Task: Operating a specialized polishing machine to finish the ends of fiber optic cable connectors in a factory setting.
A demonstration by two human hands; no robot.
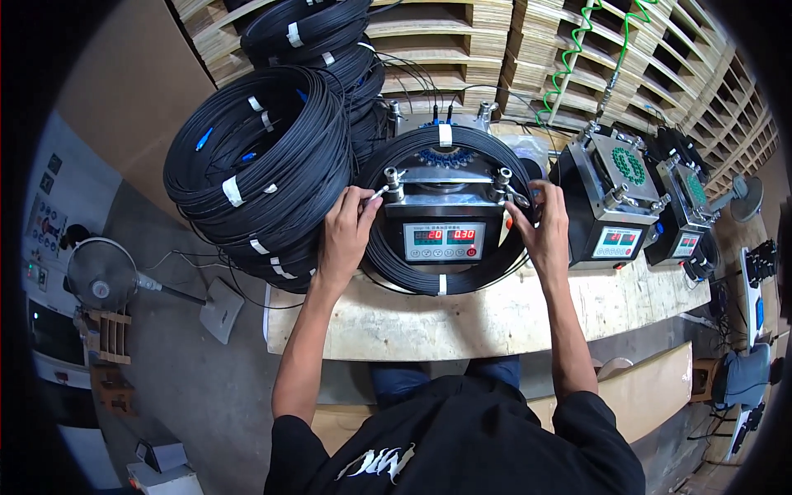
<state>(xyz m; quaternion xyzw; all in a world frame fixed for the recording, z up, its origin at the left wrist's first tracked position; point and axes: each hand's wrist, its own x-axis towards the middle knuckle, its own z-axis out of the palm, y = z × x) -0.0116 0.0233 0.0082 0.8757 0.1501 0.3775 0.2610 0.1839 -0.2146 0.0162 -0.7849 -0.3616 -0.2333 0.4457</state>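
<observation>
In front of me stands a polishing machine [444, 242] with a lit red display and metal corner posts. A large coil of black cable [443, 285], tied with white tape, is looped around it. My left hand [345, 231] pinches the small lever [380, 192] at the left front clamp post [394, 186]. At the right front post [502, 183], my right hand [546, 223] has its thumb and curled fingers around a silver lever [518, 197]. Blue connectors [445, 157] ring the fixture on top, partly behind the coil.
Tall stacks of black cable coils [256, 177] rise at my left, close to my left hand. Two similar machines with green round pads [629, 165] stand to the right. Wooden pallets [445, 49] and a green spiral hose [565, 62] are behind. A fan [103, 272] stands at left.
</observation>
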